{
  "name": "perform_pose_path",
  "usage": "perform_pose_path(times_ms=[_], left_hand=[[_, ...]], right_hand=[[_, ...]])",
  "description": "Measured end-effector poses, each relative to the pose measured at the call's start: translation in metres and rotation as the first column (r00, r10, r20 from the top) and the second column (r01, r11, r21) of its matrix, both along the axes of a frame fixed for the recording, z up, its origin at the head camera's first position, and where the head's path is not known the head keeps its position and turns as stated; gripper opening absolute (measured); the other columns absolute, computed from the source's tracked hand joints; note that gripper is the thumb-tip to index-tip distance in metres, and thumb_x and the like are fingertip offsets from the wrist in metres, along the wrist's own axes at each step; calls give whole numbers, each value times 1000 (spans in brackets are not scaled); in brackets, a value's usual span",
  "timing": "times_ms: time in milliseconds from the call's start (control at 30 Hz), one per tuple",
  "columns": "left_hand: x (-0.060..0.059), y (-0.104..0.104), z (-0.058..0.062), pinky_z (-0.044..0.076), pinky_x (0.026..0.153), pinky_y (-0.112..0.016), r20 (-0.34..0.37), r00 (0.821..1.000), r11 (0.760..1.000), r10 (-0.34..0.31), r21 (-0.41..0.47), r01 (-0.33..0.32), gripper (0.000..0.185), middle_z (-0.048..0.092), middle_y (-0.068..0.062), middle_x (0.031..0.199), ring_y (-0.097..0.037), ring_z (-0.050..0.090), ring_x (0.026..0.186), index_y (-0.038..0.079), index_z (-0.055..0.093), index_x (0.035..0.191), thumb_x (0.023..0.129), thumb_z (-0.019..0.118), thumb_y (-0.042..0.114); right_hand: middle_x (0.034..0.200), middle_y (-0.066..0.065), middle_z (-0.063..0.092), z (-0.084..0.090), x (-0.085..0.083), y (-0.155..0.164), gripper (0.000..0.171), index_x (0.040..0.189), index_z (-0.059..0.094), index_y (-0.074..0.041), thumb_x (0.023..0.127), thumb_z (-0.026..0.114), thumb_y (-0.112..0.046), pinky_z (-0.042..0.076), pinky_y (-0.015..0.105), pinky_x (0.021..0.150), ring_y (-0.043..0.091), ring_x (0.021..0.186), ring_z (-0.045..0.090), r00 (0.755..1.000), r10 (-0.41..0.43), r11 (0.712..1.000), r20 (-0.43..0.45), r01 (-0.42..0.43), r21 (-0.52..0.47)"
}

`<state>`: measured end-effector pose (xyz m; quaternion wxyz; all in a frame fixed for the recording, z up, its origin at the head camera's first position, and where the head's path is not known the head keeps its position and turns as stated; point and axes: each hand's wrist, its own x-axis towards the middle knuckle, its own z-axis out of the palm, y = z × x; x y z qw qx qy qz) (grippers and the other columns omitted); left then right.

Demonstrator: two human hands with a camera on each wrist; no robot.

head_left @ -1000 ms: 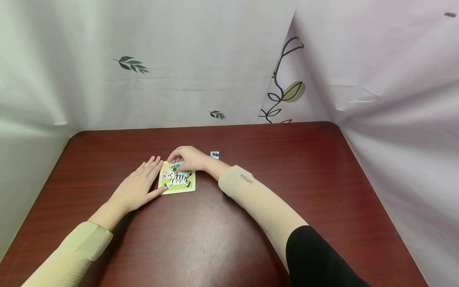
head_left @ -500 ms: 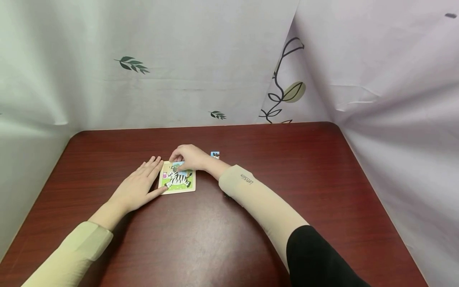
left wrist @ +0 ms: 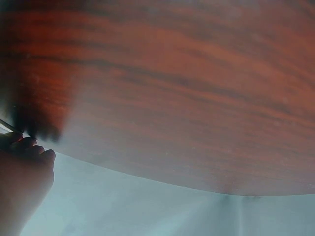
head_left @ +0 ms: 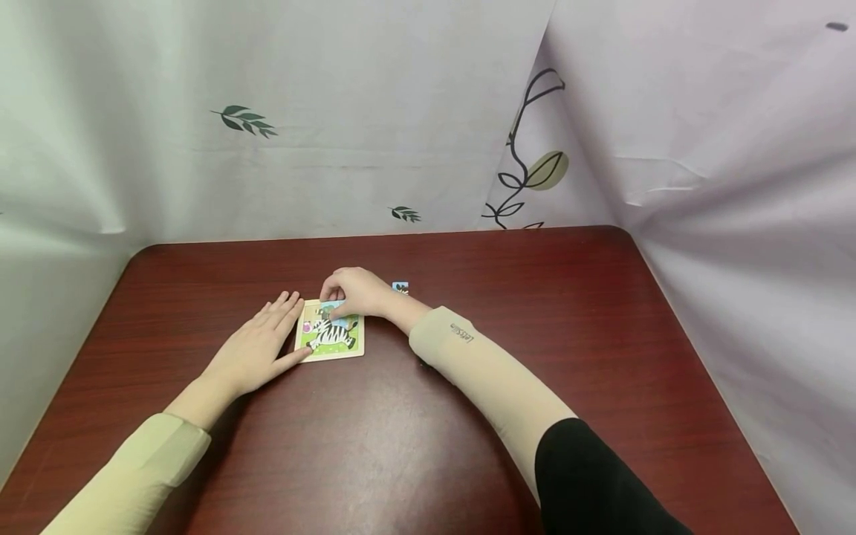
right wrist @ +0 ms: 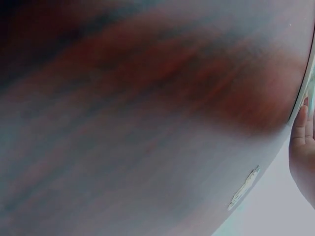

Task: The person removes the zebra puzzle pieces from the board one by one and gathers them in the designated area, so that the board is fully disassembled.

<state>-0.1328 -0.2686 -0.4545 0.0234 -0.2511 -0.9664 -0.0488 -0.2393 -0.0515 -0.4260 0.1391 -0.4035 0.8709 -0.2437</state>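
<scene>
A zebra jigsaw puzzle [head_left: 332,337] in a pale square frame lies left of the table's middle. Flat beside its left edge rests my left hand [head_left: 253,349], fingers straight, with the thumb on the lower left corner. Over the upper part, my right hand [head_left: 360,292] pinches a blue and green puzzle piece [head_left: 331,305] between thumb and curled fingers; its far edge is partly hidden. Bare pale backing shows at the puzzle's upper left. In the left wrist view only part of the left hand [left wrist: 27,172] appears; the right wrist view catches the right hand [right wrist: 303,147] at its edge.
A loose puzzle piece [head_left: 400,287] with blue and black-white print lies behind the right wrist, partly covered by it. The dark red wooden table [head_left: 535,319] has rounded far corners. Pale patterned curtains [head_left: 348,148] hang behind it and at both sides.
My right hand has shifted slightly right along the puzzle's top, and the blue and green piece seems to move with it. The left hand stays in place.
</scene>
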Motion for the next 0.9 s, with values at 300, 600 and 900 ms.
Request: perform_pose_path(times_ms=[300,600,900], left_hand=[[-1,-1,-1,17,119,-43,14,1000,1000,11,-12,-11,89,24,-17,154,-31,19,143,2,25,148,88,48,63],[-1,-1,-2,17,119,-43,8,1000,1000,7,-8,-7,89,25,-17,154,-32,20,143,1,25,148,88,48,62],[-1,-1,-1,19,118,-44,2,1000,1000,12,-4,-12,88,25,-16,154,-31,20,143,2,26,148,88,48,63]], right_hand=[[91,-10,59,0,1,1,24,101,68,-21,80,76,-30,43,12,73,2,83,54,1000,-4,1000,-18,4,5],[94,-11,57,1,3,-1,28,105,70,-22,81,74,-36,43,12,77,0,85,52,998,-12,998,-68,16,63],[93,-11,58,3,4,-2,31,107,70,-22,80,74,-37,44,12,73,0,82,53,998,-24,995,-62,29,91]])
